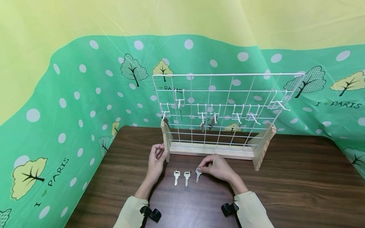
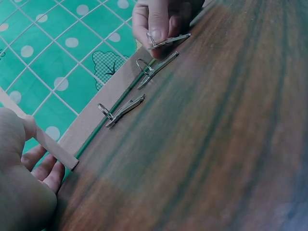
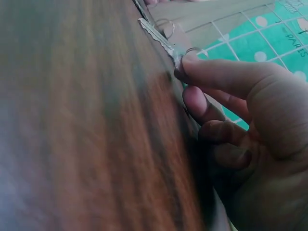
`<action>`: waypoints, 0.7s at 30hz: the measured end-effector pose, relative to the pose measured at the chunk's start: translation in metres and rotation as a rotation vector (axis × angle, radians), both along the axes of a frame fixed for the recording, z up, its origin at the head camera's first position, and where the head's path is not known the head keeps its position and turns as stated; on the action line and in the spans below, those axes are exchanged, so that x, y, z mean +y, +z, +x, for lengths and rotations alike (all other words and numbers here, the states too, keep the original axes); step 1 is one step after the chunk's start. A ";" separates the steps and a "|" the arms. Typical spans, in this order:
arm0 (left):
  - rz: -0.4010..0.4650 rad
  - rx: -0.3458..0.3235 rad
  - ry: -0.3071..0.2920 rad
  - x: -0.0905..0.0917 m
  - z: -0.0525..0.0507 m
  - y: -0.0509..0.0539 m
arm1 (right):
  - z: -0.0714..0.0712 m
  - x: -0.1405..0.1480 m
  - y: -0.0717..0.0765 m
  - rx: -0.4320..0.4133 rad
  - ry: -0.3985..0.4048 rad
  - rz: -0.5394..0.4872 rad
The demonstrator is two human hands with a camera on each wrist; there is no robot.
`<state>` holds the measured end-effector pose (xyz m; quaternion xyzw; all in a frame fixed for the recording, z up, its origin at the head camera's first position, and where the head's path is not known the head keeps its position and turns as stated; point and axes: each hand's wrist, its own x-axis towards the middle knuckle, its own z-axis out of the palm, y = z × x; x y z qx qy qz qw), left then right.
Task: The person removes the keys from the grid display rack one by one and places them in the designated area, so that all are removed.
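Note:
My right hand (image 1: 218, 167) pinches a silver key (image 1: 198, 176) by its head between thumb and fingers, low over the table. In the right wrist view the key (image 3: 156, 36) points away, a small ring at its head. Two more keys with rings lie to its left: the middle key (image 1: 187, 179) and the left key (image 1: 176, 178). My left hand (image 1: 156, 161) holds the left wooden leg (image 1: 165, 142) of a white wire grid rack (image 1: 219, 104), its thumb on one side and fingers on the other, as the left wrist view shows.
White hooks (image 1: 238, 117) hang on the grid, some with keys on them, such as the hanging key (image 1: 202, 126). A wooden base bar (image 1: 211, 151) joins the legs. The dark wooden table (image 1: 299, 177) meets a green and yellow printed cloth (image 1: 85, 79) behind and beside it.

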<state>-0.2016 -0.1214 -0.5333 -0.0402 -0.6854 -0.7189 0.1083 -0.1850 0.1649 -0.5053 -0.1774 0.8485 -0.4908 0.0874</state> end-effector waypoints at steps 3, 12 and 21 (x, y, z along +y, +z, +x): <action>-0.001 -0.001 0.002 0.000 0.000 0.000 | 0.001 0.000 -0.005 0.048 0.014 0.010; 0.006 0.002 -0.011 0.001 0.000 0.000 | 0.009 0.001 -0.017 0.185 -0.027 0.031; 0.008 -0.005 0.004 0.002 0.000 0.001 | 0.014 0.003 -0.020 0.125 -0.008 -0.064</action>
